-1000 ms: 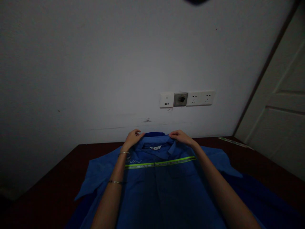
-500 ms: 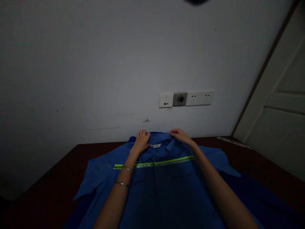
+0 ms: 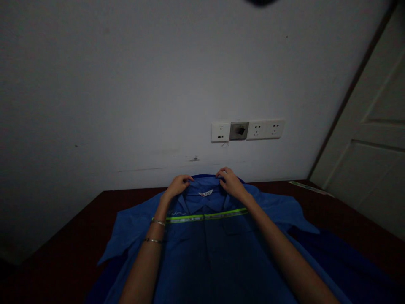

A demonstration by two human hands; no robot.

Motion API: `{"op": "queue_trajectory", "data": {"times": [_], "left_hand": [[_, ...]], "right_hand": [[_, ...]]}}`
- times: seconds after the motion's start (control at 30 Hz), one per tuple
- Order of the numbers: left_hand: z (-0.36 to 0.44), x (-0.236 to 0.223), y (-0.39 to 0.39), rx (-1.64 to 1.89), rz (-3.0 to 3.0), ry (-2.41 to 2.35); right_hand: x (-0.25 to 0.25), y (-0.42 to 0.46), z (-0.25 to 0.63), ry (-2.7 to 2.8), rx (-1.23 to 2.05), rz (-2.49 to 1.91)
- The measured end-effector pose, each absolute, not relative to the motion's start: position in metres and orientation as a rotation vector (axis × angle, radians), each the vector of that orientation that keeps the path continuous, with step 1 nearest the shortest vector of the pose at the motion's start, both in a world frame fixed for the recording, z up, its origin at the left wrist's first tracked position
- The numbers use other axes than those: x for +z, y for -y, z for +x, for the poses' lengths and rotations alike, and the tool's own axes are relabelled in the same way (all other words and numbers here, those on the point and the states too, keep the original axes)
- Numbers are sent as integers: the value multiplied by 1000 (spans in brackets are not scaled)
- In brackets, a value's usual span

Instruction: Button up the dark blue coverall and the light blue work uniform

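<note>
A light blue short-sleeved work shirt lies spread front up, with a yellow-green and silver reflective stripe across its chest. Its collar stands up around a white neck label. My left hand pinches the left part of the collar between thumb and fingers. At the collar's right part, my right hand has its fingers bent over the edge, thumb inside. Under the shirt lies a darker blue garment, showing at both sides and behind the collar.
The dark red tabletop meets a pale wall just beyond the collar. Sockets and a switch panel sit on that wall. A white panelled door stands at the right, near a thin strip on the table.
My left hand moved right into the neck opening, then back to the collar's left side. My right hand shifted left along the collar. The right collar flap now lies flatter.
</note>
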State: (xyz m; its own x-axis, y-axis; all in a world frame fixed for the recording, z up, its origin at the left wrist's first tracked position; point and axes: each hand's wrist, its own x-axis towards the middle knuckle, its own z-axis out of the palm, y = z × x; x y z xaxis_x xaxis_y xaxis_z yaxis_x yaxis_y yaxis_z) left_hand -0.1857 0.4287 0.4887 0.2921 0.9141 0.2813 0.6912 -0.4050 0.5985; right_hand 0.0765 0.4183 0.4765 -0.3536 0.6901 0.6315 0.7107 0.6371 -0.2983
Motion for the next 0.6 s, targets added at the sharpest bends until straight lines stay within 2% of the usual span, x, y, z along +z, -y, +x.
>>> {"op": "queue_trajectory", "data": {"times": [0.13, 0.4, 0.6], "left_hand": [[-182, 486, -429, 864, 2198, -1422], [-192, 484, -431, 955, 2106, -1368], [-176, 515, -406, 873, 2431, -1747]], "right_hand": [[475, -405, 59, 2264, -261, -1050], [463, -409, 60, 2281, -453, -1038], [472, -408, 59, 2231, -462, -1041]]}}
